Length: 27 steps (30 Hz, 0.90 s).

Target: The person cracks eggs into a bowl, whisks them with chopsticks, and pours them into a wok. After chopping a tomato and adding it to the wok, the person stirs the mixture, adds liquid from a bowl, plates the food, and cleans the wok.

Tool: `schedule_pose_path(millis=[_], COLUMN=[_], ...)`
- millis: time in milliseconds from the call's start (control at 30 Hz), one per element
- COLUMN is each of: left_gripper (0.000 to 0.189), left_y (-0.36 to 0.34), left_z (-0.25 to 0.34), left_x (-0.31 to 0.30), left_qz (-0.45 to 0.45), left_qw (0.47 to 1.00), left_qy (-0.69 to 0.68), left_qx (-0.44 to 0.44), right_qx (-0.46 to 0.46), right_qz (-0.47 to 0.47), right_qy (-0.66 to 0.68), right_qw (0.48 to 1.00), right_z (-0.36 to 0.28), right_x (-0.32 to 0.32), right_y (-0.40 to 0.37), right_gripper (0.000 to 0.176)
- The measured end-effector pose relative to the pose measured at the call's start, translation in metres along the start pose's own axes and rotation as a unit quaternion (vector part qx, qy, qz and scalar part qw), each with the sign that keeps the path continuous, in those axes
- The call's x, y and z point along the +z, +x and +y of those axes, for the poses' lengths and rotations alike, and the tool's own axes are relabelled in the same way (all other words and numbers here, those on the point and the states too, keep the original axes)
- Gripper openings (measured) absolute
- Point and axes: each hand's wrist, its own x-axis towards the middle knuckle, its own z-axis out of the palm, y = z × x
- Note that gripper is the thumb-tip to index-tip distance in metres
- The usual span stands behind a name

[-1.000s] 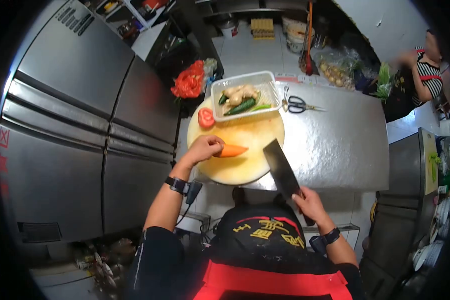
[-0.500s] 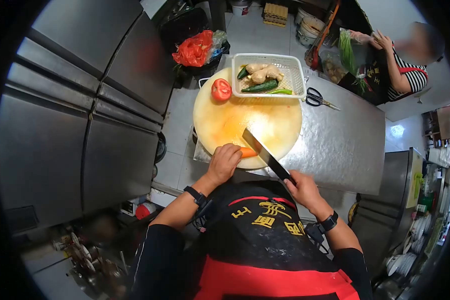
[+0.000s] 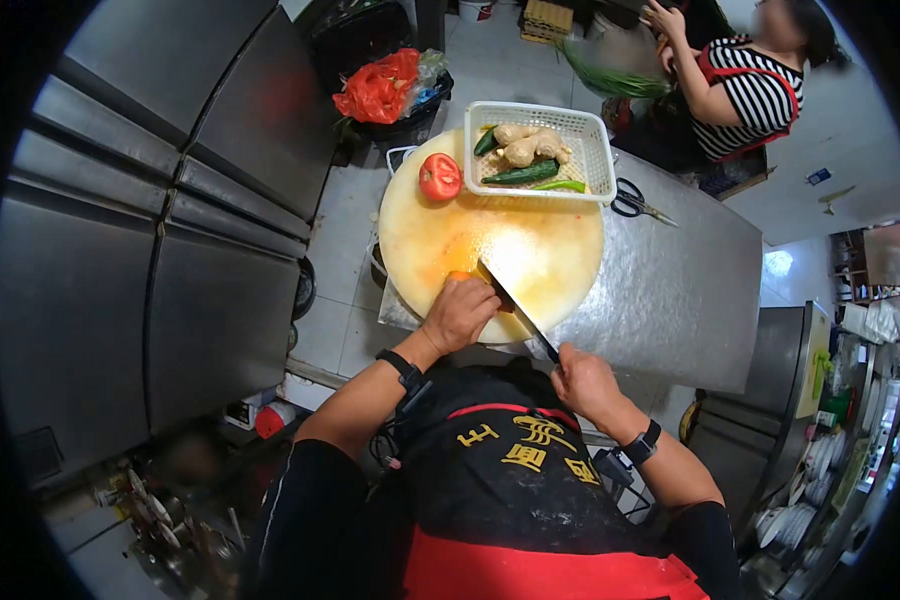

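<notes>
My left hand (image 3: 461, 314) is closed over a carrot (image 3: 460, 275) near the front of the round cutting board (image 3: 410, 235); only a bit of the carrot's orange shows past the fingers. The handle of a cleaver (image 3: 523, 315) is in my right hand (image 3: 586, 383), and its blade lies slanted beside my left fingers. A cut tomato (image 3: 440, 177) rests at the board's back left. Behind the blade, a white basket (image 3: 598, 150) holds ginger (image 3: 530, 146), dark green cucumber pieces (image 3: 520, 173) and a green pepper (image 3: 562, 186).
Black-handled scissors (image 3: 642, 202) lie on the metal table (image 3: 690, 290) right of the basket. At the back right, a person in a striped top (image 3: 755, 95) stands near green stalks (image 3: 610, 75). A red bag (image 3: 380, 88) sits in a bin behind the board.
My left hand has moved onto the carrot's middle, covering most of it. The cleaver and my right hand have shifted slightly left. The other person has moved left and back with the green stalks.
</notes>
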Motion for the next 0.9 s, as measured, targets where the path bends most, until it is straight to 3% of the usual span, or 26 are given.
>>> schedule_pose_path(millis=[200, 267, 500, 567, 733, 900], left_gripper=[0.022, 0.023, 0.027, 0.027, 0.028, 0.028], left_y=[-0.004, -0.007, -0.001, 0.000, 0.001, -0.003], left_z=[-0.001, -0.002, 0.001, 0.002, -0.002, -0.001], left_x=[0.003, 0.005, 0.002, 0.001, 0.003, 0.004], left_qz=[-0.012, -0.019, -0.001, -0.003, -0.004, -0.001], left_qw=[1.000, 1.000, 1.000, 1.000, 1.000, 0.999], left_qy=[0.010, 0.006, -0.011, -0.006, -0.007, -0.020], left_qx=[-0.012, -0.021, -0.025, -0.026, -0.025, -0.030], right_qx=[-0.011, 0.021, 0.036, -0.010, -0.013, 0.043], right_qz=[0.014, -0.030, -0.061, -0.006, -0.006, -0.068], right_qy=[-0.020, -0.011, -0.016, 0.006, 0.019, -0.006], right_qw=[1.000, 0.999, 0.997, 1.000, 1.000, 0.997], right_z=[-0.013, -0.020, -0.001, 0.001, -0.007, -0.018], right_x=[-0.032, -0.049, -0.001, 0.015, -0.013, -0.035], right_y=[-0.015, -0.024, 0.002, 0.014, 0.007, -0.008], right_gripper=[0.016, 0.017, 0.016, 0.015, 0.016, 0.015])
